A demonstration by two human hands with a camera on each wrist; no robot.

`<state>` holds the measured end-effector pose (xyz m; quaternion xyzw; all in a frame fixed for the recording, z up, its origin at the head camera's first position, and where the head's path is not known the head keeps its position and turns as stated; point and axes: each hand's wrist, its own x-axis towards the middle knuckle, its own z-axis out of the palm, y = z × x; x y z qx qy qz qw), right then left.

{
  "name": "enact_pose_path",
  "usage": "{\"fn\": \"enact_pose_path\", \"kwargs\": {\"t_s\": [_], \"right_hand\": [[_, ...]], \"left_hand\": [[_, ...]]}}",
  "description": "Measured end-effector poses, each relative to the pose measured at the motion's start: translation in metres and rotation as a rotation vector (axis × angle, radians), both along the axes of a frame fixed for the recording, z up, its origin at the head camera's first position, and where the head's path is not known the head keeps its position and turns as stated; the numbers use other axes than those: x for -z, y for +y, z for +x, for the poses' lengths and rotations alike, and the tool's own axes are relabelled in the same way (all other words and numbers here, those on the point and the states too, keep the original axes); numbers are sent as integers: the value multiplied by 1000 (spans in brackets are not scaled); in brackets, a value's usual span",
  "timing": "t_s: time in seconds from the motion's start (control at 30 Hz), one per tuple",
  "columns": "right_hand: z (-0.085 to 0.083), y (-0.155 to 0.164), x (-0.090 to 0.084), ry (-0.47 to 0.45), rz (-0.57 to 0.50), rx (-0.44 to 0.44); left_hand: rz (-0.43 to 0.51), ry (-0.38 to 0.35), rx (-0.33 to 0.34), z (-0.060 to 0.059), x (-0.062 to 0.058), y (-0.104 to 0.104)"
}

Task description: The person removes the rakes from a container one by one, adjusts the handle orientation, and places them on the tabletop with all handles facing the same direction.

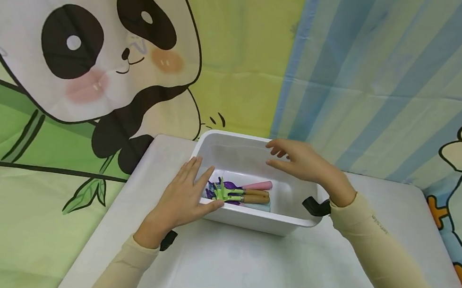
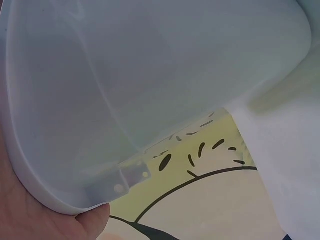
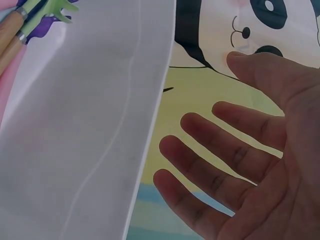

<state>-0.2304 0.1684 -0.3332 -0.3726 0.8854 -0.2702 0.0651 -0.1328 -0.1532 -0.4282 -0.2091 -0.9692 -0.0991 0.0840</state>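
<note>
Head view: left hand (image 1: 184,195) flat against the white bin (image 1: 248,219) to steady it, right hand (image 1: 303,162) hovering released over the garden tools (image 1: 238,194) inside.

Head view looking down at white bin (image 1: 248,217), wrist views pressed close, perhaps sharing its rim

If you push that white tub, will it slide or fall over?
It would probably slide. The white tub looks like smooth plastic on a smooth white table. It seems unlikely to tip, being wide and low. It is likely light, holding only a few small garden tools. The left hand rests on its rim.
</note>
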Motion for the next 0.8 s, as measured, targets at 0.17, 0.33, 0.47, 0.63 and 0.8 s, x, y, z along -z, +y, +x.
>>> {"fn": "enact_pose_path", "kwargs": {"t_s": [0.17,0.33,0.47,0.63,0.8], "right_hand": [[-11,-16,5,-9,31,-38],[-22,-31,8,-60,54,-76],[-32,-41,13,-117,66,-116],[-43,-50,26,-221,57,-161],[-55,-57,44,-361,48,-222]], "left_hand": [[4,-20,-13,1,0,0],[11,-17,-17,1,0,0],[21,-5,-15,0,2,-1],[29,4,-8,0,3,-1],[23,0,-14,1,3,-1]]}}
